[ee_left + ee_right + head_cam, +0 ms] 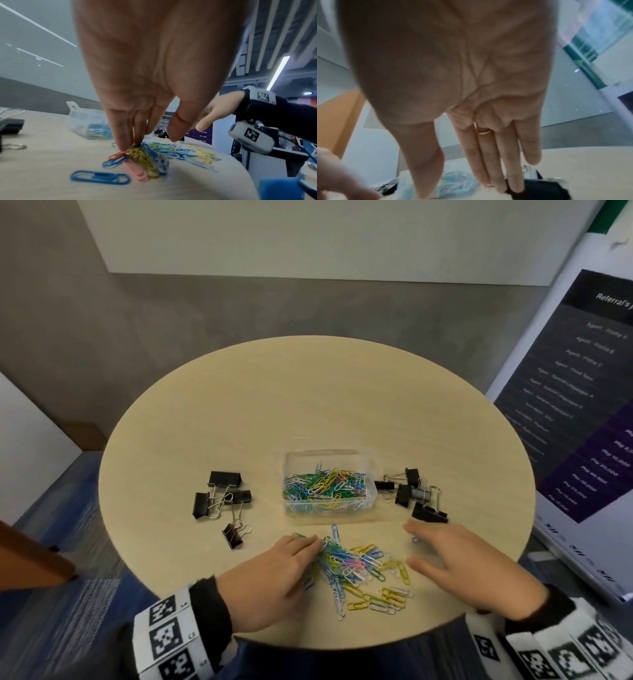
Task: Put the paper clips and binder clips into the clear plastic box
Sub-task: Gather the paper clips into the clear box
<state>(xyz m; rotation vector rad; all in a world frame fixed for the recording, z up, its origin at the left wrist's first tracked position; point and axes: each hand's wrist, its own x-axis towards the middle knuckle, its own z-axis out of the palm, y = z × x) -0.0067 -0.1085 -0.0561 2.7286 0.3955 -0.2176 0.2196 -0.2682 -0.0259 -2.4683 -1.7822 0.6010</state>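
Observation:
A clear plastic box point(371, 494) part-filled with coloured paper clips stands mid-table. A pile of loose paper clips point(363, 570) lies in front of it. My left hand point(305, 549) rests on the pile's left edge; in the left wrist view its straight fingertips point(126, 146) press on the clips, the thumb held apart. My right hand point(416, 546) hovers flat and open to the right of the pile, holding nothing. Black binder clips lie in a left group point(222, 498) and a right group point(411, 494). One black clip point(539, 189) shows just beyond the right fingertips point(513, 188).
The round wooden table point(308, 405) is bare at the back. Its front edge runs close under both wrists. A printed banner point(582, 405) stands off the table at the right. One small clip point(415, 540) lies by the right index finger.

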